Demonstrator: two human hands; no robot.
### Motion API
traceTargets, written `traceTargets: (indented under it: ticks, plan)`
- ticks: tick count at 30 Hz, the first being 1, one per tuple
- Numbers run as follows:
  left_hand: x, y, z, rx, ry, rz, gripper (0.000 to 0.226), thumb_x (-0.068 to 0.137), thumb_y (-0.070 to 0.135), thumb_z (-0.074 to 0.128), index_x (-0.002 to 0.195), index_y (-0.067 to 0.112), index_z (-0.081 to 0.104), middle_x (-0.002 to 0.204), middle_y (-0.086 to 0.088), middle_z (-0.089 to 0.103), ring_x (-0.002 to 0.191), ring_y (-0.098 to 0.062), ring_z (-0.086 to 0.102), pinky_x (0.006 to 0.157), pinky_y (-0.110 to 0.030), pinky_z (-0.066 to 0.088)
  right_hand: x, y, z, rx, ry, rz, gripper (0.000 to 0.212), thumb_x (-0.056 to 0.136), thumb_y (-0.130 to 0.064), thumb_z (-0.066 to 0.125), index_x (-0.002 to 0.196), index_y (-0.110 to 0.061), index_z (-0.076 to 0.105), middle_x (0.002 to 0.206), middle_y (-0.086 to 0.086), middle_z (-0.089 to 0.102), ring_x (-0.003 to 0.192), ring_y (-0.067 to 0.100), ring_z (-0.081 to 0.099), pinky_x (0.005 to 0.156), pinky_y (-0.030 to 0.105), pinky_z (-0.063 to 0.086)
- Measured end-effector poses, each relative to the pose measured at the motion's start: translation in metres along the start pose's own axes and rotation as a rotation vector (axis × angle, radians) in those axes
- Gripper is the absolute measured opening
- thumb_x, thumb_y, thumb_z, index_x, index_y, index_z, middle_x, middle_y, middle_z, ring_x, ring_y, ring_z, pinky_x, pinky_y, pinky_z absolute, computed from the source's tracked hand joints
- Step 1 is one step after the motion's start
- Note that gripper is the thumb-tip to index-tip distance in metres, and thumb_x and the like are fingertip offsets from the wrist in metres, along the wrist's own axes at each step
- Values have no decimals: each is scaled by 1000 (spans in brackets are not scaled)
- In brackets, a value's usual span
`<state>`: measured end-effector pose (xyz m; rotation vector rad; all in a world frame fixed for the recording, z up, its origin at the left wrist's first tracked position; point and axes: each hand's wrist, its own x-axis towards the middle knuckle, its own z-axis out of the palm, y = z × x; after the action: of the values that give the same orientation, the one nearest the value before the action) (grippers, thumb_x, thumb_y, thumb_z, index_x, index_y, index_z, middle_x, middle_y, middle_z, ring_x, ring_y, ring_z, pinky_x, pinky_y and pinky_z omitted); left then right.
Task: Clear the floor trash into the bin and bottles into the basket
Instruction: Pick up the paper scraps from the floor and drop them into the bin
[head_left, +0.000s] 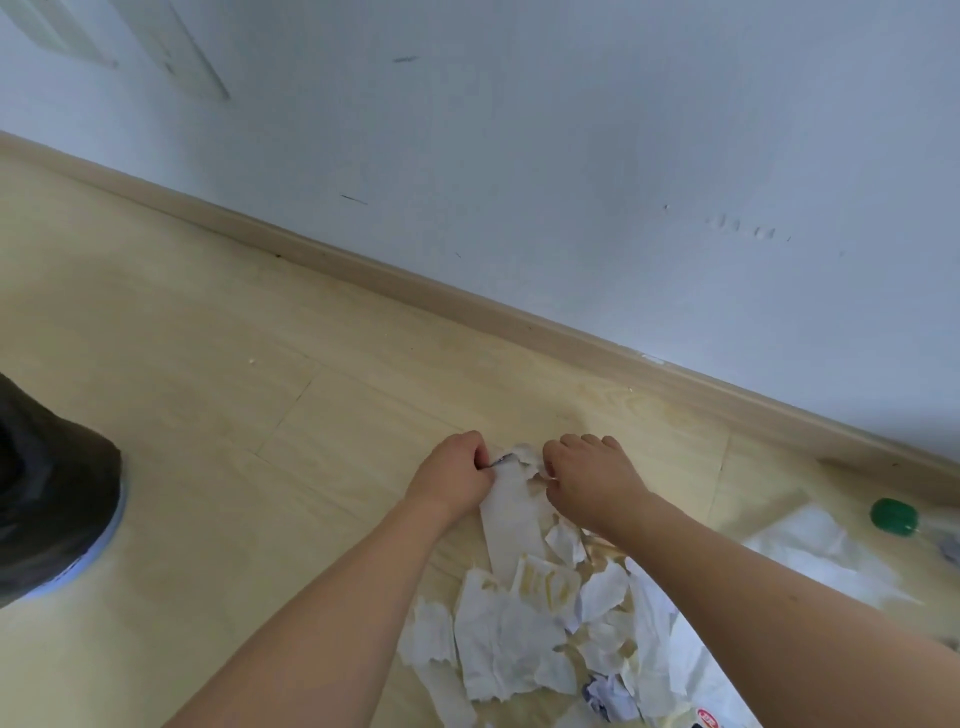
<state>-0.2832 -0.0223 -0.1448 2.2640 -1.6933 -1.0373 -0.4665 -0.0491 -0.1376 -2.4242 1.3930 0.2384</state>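
Observation:
A heap of torn white paper scraps (524, 634) lies on the light wooden floor, stretching from the lower middle toward my hands. My left hand (452, 470) and my right hand (592, 478) both reach to the far end of a long paper strip (511, 519), fingers curled and pinching crumpled paper between them. At the left edge stands the bin, lined with a black bag (52, 499). A clear bottle with a green cap (894, 515) lies at the right edge, mostly cut off. No basket is in view.
A white wall with a beige baseboard (467, 306) runs diagonally behind my hands. A white plastic bag (810, 545) lies right of the heap, and a wrapper with a red label (709, 719) sits at the bottom edge. Bare floor spans between bin and heap.

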Motion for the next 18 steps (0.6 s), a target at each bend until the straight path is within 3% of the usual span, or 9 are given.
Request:
traceTargets:
  ticks: [5, 7, 10, 14, 18]
  plan:
    - [-3, -8, -2, -177, 16, -85, 15, 79, 9, 61, 71, 19, 53, 81, 0, 60, 76, -18, 55, 67, -29, 42, 8, -15, -5, -17, -109, 86, 41, 84, -55, 48, 101, -19, 43, 80, -4, 57, 78, 22, 56, 78, 34, 35]
    - [-4, -8, -2, -248, 20, -112, 17, 78, 7, 62, 69, 20, 55, 79, 1, 60, 75, -18, 55, 67, -28, 43, 16, -19, -6, -81, -113, 92, 33, 89, -50, 45, 99, -19, 43, 77, -4, 56, 72, 21, 53, 76, 34, 32]
    - [-8, -12, -5, -345, 27, -179, 15, 80, 6, 58, 71, 18, 57, 73, 2, 58, 71, -18, 53, 63, -26, 41, 23, -21, -7, -115, -117, 77, 3, 93, -20, 40, 95, -21, 42, 80, -4, 55, 73, 22, 49, 77, 34, 30]
    - [-11, -27, -13, -387, 85, -246, 14, 82, 6, 54, 73, 16, 56, 72, 0, 57, 71, -21, 53, 62, -26, 40, 17, -19, -10, -109, -97, 112, 20, 96, -15, 37, 77, -23, 39, 75, -7, 48, 82, 22, 55, 81, 33, 32]
    - [-15, -39, -36, -505, 177, -289, 14, 83, 6, 53, 74, 16, 55, 74, -6, 63, 70, -28, 63, 65, -39, 52, 14, -22, -30, 38, -19, 190, 34, 97, -23, 39, 63, -21, 40, 70, -2, 50, 65, 20, 52, 60, 27, 38]
